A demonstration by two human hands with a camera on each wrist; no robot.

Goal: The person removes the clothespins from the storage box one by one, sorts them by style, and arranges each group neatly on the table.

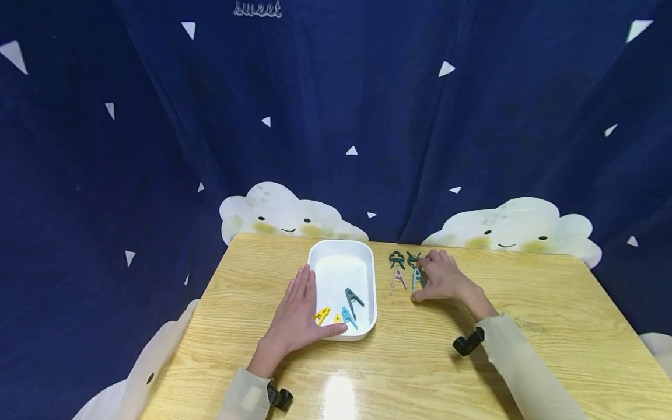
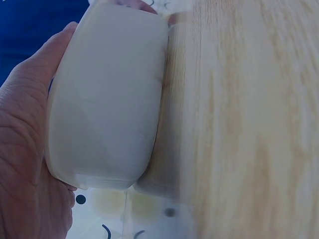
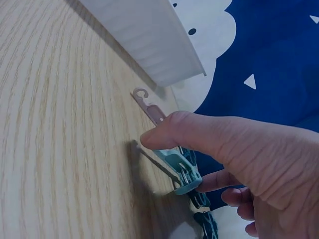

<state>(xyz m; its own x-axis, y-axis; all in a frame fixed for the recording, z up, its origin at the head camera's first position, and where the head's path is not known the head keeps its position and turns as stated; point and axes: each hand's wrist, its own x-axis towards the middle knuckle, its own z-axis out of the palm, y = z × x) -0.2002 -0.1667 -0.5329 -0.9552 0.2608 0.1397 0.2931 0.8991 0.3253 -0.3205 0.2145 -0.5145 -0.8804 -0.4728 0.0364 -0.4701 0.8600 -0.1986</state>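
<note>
My left hand [image 1: 300,315] lies along the left side of a white plastic box [image 1: 375,291], fingers straight over the rim and thumb stretched across the near edge. Inside the box are a dark green clothespin [image 1: 353,296], a light blue clothespin [image 1: 347,315] and two yellow clothespins [image 1: 322,315]. To the right of the box, my right hand [image 1: 446,280] pinches a pale teal clothespin [image 3: 172,158] lengthwise between thumb and index finger. A pink clothespin [image 1: 398,274] lies just left of that hand, and dark green clips [image 1: 397,260] lie behind it.
The light wooden table [image 1: 525,338] ends at a dark blue curtain [image 1: 325,87] with white triangles and smiling clouds. A black wrist strap [image 1: 468,342] sits on the right arm, and another [image 1: 280,398] on the left.
</note>
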